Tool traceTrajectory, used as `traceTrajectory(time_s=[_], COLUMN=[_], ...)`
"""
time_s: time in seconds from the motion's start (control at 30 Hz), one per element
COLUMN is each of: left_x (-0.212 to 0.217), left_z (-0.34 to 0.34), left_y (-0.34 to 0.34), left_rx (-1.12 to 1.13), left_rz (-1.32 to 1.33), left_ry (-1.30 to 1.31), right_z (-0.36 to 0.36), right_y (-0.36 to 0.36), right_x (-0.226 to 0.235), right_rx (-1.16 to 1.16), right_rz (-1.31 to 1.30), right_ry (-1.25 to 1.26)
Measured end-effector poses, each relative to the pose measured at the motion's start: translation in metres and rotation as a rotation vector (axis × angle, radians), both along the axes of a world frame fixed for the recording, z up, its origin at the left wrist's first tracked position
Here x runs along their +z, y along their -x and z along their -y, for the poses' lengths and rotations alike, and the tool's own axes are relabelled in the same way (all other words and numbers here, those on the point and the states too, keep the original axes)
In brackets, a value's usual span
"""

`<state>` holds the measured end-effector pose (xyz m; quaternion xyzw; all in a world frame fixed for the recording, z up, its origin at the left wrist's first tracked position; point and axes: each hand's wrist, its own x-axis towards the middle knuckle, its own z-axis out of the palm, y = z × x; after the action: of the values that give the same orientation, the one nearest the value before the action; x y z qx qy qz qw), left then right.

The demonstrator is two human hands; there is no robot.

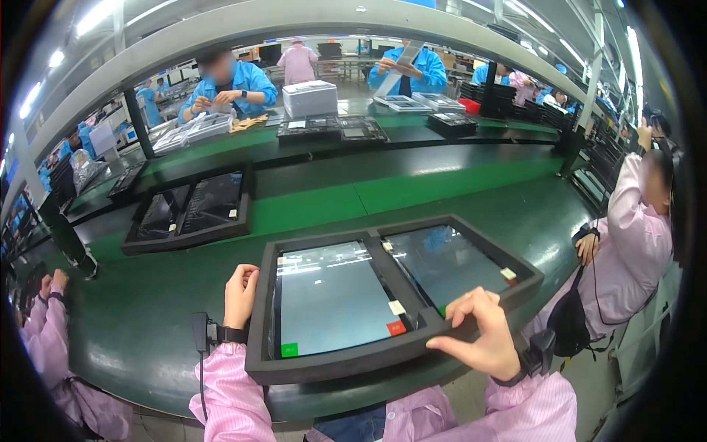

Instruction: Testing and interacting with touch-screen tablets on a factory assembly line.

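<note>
A black foam tray [317,368] with two recesses lies in front of me near the table's edge. The left recess holds a tablet-like panel with its screen [331,295] lit pale grey, with green and red squares at its lower corners. A dark, glossy screen [438,258] fills the right recess. Small pale tabs stick to both panels. My left hand [239,295] is curled against the tray's left side, its fingertips partly hidden. With thumb and bent fingers, my right hand [482,335] grips the front rim near the right panel's lower corner.
Another foam tray [188,210] with two dark panels lies farther left on the green table [317,195]. Circuit-board-like parts [331,129] and a white stack of boxes [311,98] stand on the far bench. Co-workers sit at both sides and opposite. Metal posts rise left and right.
</note>
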<state>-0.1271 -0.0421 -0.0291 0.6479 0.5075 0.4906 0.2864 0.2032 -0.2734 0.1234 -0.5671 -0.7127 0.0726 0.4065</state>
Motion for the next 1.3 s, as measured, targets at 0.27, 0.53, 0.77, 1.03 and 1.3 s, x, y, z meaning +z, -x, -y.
traceTrajectory(time_s=[0.27,0.53,0.77,1.03,1.3], left_x=[0.002,-0.001,0.004,0.004,0.004], left_z=[-0.002,-0.008,-0.007,-0.013,-0.014], left_y=[0.011,0.015,0.026,0.022,0.027], left_rx=[0.002,-0.007,-0.058,-0.091,-0.105], left_rz=[-0.006,-0.057,-0.037,-0.031,0.000], left_ry=[-0.003,-0.029,0.019,0.016,-0.002], right_z=[0.013,0.040,0.026,0.014,-0.010], right_y=[0.012,0.035,-0.015,-0.046,-0.040], right_x=[-0.042,-0.112,-0.065,-0.040,-0.034], right_rx=[0.018,-0.077,-0.222,-0.044,0.111], right_rz=[0.021,-0.031,0.169,0.365,0.694], right_ry=[0.045,0.049,0.006,0.366,0.481])
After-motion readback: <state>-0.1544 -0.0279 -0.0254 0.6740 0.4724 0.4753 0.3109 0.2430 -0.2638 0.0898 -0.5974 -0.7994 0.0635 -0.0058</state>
